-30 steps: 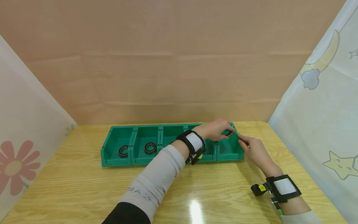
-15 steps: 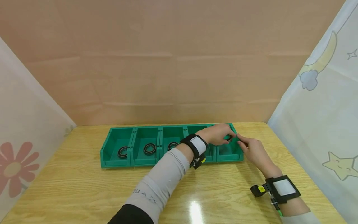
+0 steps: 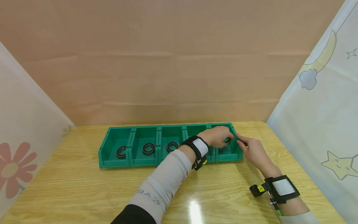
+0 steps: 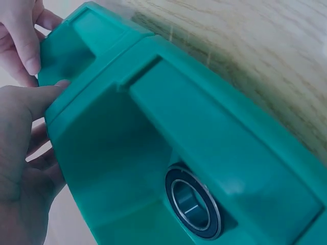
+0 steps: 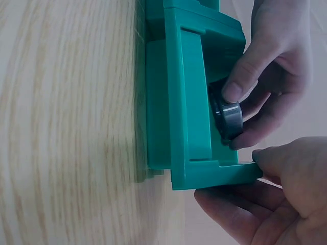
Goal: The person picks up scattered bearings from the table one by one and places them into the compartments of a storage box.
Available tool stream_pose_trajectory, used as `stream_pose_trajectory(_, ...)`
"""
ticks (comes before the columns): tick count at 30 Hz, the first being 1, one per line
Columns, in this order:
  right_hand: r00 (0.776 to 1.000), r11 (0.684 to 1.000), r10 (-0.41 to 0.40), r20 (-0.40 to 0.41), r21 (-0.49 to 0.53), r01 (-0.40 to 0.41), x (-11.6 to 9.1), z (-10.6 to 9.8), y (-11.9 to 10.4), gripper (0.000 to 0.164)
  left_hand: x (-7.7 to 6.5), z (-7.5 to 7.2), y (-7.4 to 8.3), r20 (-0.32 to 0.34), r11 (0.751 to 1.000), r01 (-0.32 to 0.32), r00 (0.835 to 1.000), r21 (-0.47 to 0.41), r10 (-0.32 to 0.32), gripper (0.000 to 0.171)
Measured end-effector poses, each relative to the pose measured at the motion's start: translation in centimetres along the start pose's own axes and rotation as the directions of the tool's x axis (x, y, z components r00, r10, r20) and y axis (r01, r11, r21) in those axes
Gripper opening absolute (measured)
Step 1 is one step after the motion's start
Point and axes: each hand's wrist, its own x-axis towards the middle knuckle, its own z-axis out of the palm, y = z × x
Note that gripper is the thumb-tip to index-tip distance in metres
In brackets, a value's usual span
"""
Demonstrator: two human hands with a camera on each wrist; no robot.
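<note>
My left hand (image 3: 216, 136) pinches a dark ball bearing (image 5: 226, 115) between thumb and fingers, inside the rightmost green bin (image 3: 227, 157). In the right wrist view the bearing stands tilted, on edge, within the bin's walls; whether it touches the floor I cannot tell. My right hand (image 3: 253, 151) grips the right side wall of that same bin, thumb on the rim and fingers against the outside. Another bearing (image 4: 193, 201) lies in the neighbouring bin, in the left wrist view; my left wrist covers much of that bin in the head view.
The green bins stand joined in a row across the wooden table (image 3: 84, 193). Single bearings lie in the left bin (image 3: 121, 152), the second (image 3: 148, 148) and the middle one (image 3: 172, 146). Brown paper (image 3: 173, 62) hangs behind, with printed sheets at both sides.
My left hand has come down and slightly nearer, lowering the bearing deeper into the rightmost bin. The right hand keeps its grip on the wall, almost still.
</note>
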Motion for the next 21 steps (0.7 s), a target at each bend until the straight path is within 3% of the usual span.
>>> stream_pose_trajectory(21, 1.0, 1.0, -0.008, -0.013, 0.003, 0.008, 0.0, 0.1, -0.1, 0.042, 0.4, 1.2, 1.4, 0.02, 0.986, 0.132, 0.991, 0.103, -0.135, 0.022)
